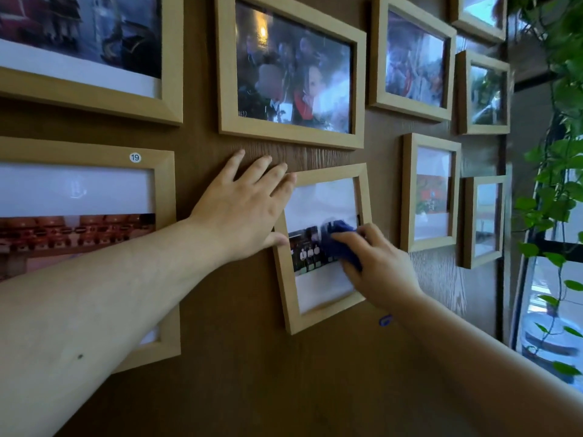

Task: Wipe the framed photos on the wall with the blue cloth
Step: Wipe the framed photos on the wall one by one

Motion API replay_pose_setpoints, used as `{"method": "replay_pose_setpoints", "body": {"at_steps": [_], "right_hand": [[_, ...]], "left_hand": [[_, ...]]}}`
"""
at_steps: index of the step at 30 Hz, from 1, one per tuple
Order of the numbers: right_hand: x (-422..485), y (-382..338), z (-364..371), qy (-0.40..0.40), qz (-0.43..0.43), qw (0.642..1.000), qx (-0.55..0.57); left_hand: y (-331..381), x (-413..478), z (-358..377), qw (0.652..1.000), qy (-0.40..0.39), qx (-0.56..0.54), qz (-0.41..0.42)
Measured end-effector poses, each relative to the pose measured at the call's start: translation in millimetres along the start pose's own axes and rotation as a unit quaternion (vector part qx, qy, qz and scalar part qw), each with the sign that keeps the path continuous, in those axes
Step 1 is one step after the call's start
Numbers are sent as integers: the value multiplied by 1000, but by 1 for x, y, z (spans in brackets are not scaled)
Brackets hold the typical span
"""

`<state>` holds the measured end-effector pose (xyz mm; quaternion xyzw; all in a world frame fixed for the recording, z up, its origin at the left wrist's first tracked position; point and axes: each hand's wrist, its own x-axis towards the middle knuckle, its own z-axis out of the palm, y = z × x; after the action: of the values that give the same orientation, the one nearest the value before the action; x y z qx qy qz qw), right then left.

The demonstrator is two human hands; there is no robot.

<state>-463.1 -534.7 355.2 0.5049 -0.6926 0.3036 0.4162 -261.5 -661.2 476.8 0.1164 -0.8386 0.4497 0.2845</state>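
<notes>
A small light-wood framed photo [328, 313] hangs tilted on the brown wall, low in the middle. My right hand [380, 269] presses a blue cloth [340, 239] against its glass, over the dark picture strip. My left hand [243, 209] lies flat with fingers spread on the frame's upper left corner and left edge, partly on the wall. Several more wooden framed photos hang around it: a big one above [290, 134] and another at the left marked 19 [94, 152].
Smaller frames [407, 190] crowd the wall to the right, close to my right hand. Beyond them stand a window [549, 294] and trailing green leaves [558, 184]. A blue mark [385, 320] shows on the wall below the tilted frame.
</notes>
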Motion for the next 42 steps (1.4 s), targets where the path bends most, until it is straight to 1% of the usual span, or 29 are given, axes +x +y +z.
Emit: {"method": "replay_pose_setpoints", "body": {"at_steps": [2, 5, 7, 10, 11, 14, 16, 19, 20, 22, 24, 27, 29, 31, 37, 42], "right_hand": [[-8, 13, 0, 1, 53, 999, -7], [-14, 7, 3, -10, 44, 999, -11], [-16, -8, 5, -28, 8, 1000, 12], [-21, -31, 8, -68, -93, 993, 21], [-22, -35, 8, -73, -115, 990, 22], [-23, -29, 3, -80, -139, 987, -14], [-25, -13, -1, -84, -116, 989, -39], [-33, 9, -7, -68, -26, 996, -50], [-36, 13, -7, -65, -10, 996, -56], [-40, 13, -5, -68, -9, 996, -61], [-42, 2, -2, -81, -39, 995, -42], [-42, -21, 6, -117, -142, 982, -26], [-40, -33, 9, -135, -182, 974, -12], [-37, -36, 7, -135, -197, 971, -2], [-31, -23, 0, -146, -245, 958, -30], [-33, 1, -6, -153, -217, 963, -51]], "left_hand": [[0, 1, 0, 1000, -5, 3, 0], [1, 1, 0, 1000, -6, 2, -3], [2, 1, 0, 1000, -6, 3, -6], [3, 1, -1, 1000, -10, 6, -7], [3, 1, -1, 1000, -11, 5, -7], [3, 2, -2, 1000, -12, 6, -7], [3, 1, -1, 1000, -13, 7, -10], [3, 2, -1, 1000, -16, 13, -10], [3, 2, -1, 1000, -17, 17, -9], [3, 3, -2, 999, -21, 22, -8], [5, 4, -2, 999, -21, 24, -11], [6, 3, -2, 1000, -15, 24, -14], [5, 3, -1, 1000, -13, 20, -15], [3, 3, -2, 1000, -16, 17, -15], [2, 2, -4, 1000, -24, 10, -16], [3, 3, -6, 999, -35, 13, -18]]}}
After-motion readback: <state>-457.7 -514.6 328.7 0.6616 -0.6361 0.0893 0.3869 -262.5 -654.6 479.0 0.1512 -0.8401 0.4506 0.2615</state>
